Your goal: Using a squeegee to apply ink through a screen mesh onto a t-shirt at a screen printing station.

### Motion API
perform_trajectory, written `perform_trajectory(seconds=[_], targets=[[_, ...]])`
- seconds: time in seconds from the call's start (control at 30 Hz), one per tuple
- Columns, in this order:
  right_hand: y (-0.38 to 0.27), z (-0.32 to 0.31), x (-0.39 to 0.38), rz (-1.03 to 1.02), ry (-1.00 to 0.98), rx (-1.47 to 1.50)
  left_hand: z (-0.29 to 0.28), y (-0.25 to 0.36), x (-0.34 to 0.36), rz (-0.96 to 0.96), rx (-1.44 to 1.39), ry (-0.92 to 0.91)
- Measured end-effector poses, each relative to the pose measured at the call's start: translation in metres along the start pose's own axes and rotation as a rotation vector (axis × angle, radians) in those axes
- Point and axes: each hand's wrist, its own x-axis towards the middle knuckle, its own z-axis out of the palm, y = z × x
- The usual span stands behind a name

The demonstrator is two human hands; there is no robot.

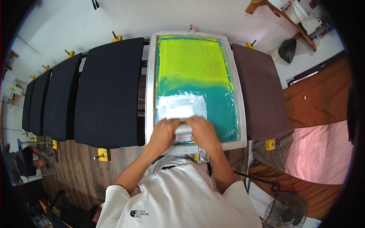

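Note:
A silk-screen printing frame (151, 87) with a pale metal rim lies in front of me. Its mesh (194, 55) is yellow-green at the far end and teal nearer to me. White ink (182, 106) covers a rough rectangle on the near left half of the mesh. Over that patch, my left hand (163, 133) and my right hand (204, 133) close side by side around a pale squeegee (184, 130). Their fingers wrap its top, and its blade edge is hidden from me. Whatever lies beneath the screen cannot be made out.
Left of the frame runs a row of boards covered in black cloth (110, 91). A board with brown-mauve cloth (262, 91) adjoins on the right. Yellow clamp blocks (103, 154) stick out at the boards' ends. A fan (285, 211) stands lower right; a seated person (28, 161) is far left.

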Motion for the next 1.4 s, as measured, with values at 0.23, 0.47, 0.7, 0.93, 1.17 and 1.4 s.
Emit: perform_trajectory(seconds=[0.23,0.47,0.7,0.93,1.17,1.4], targets=[[0.023,0.015,0.039,0.02,0.04,-0.004,0.004,-0.022,0.029,-0.065,-0.04,0.019],[-0.005,0.038,-0.05,-0.022,0.096,0.052,0.022,0.01,-0.05,-0.023,0.068,-0.076],[-0.003,-0.001,0.002,0.016,-0.072,-0.013,0.0,-0.003,-0.005,-0.04,-0.048,-0.036],[0.018,0.015,0.04,0.002,0.046,-0.041,0.006,-0.035,0.03,-0.026,0.012,0.005],[-0.004,0.044,-0.057,0.029,0.13,0.092,0.02,0.016,-0.05,-0.018,0.136,-0.13],[-0.005,0.0,-0.008,0.044,-0.061,0.013,-0.009,0.007,-0.008,-0.057,-0.019,-0.149]])
